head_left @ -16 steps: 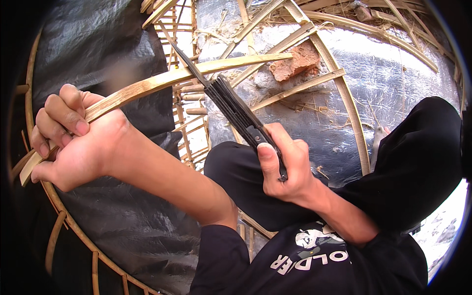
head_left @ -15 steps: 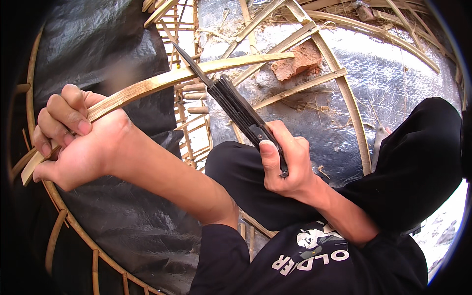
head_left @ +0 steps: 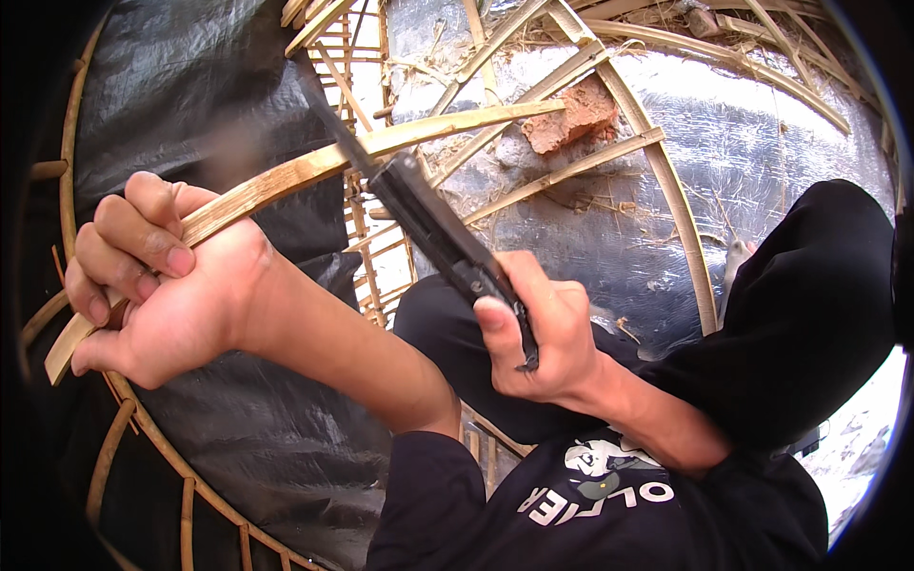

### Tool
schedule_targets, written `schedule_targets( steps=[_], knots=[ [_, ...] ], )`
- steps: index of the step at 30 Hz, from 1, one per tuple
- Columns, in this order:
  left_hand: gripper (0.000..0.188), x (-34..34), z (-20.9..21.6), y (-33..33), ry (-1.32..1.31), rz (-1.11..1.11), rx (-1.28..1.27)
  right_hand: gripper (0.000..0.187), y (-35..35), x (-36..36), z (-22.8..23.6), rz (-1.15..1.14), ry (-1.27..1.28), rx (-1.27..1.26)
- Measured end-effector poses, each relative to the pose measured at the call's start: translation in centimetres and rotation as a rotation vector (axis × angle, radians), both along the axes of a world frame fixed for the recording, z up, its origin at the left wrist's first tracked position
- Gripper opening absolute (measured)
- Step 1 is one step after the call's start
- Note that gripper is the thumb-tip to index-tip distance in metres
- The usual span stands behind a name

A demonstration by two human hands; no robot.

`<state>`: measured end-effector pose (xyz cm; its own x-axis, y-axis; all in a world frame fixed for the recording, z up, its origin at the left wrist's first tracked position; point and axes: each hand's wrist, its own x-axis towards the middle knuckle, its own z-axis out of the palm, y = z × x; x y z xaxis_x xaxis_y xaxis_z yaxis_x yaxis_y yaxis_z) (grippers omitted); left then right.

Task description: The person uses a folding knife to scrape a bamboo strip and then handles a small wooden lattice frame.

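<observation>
A pale, slightly bowed bamboo strip (head_left: 276,184) slants from lower left to upper right. My left hand (head_left: 181,295) has its fingers curled around the near part of it, and the strip's end sticks out below the thumb. Its far tip reaches the broken red brick (head_left: 574,116); I cannot tell whether they touch. In my right hand (head_left: 557,333) is a knife with a black ribbed handle (head_left: 433,228), the thumb lying along the handle. The dark blade, blurred by motion, crosses the strip near its middle and points to the upper left.
Black plastic sheeting (head_left: 200,114) lies at left, bordered by a curved cane frame (head_left: 152,433). A slatted bamboo lattice (head_left: 367,243) runs down the middle. Silvery sheeting (head_left: 705,124) carries bamboo strips (head_left: 666,190) and loose shavings. My bent, black-clothed legs (head_left: 790,305) are at right.
The knife has shifted left along the strip, closer to my left hand, and my right hand has moved left and slightly down with it. My left hand sits slightly lower and farther right.
</observation>
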<state>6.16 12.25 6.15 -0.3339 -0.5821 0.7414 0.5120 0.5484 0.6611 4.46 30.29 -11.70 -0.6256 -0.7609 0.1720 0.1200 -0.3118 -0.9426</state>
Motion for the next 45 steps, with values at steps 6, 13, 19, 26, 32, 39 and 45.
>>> schedule_targets(
  steps=[6, 13, 19, 26, 32, 39, 45],
  knots=[
    [0.066, 0.6, -0.1, -0.7, 0.017, 0.016, 0.011, 0.018, -0.9, -0.6, -3.0, -0.017, -0.034, 0.242],
    [0.067, 0.8, 0.1, -0.2, 0.016, 0.011, 0.016, 0.022, -0.1, 0.9, -2.3, -0.053, 0.058, 0.055],
    [0.067, 1.2, -0.3, -1.4, 0.035, 0.029, 0.033, 0.020, -0.5, 0.5, -2.0, 0.006, -0.208, 0.198],
    [0.066, 0.6, -0.1, -0.9, 0.039, 0.047, 0.012, 0.018, -0.6, -0.9, -4.4, 0.003, -0.044, 0.291],
    [0.067, 0.7, 0.0, -0.8, -0.002, 0.011, 0.007, 0.020, -0.4, -0.2, -2.5, -0.064, -0.026, 0.008],
    [0.069, 1.3, 0.3, -1.4, -0.009, -0.036, 0.032, 0.018, 0.0, -0.5, -2.3, -0.017, -0.146, 0.158],
    [0.071, 0.1, 0.1, -0.7, -0.001, -0.018, 0.051, 0.030, -1.2, -1.7, -6.9, -0.235, -0.154, 0.550]
  ],
)
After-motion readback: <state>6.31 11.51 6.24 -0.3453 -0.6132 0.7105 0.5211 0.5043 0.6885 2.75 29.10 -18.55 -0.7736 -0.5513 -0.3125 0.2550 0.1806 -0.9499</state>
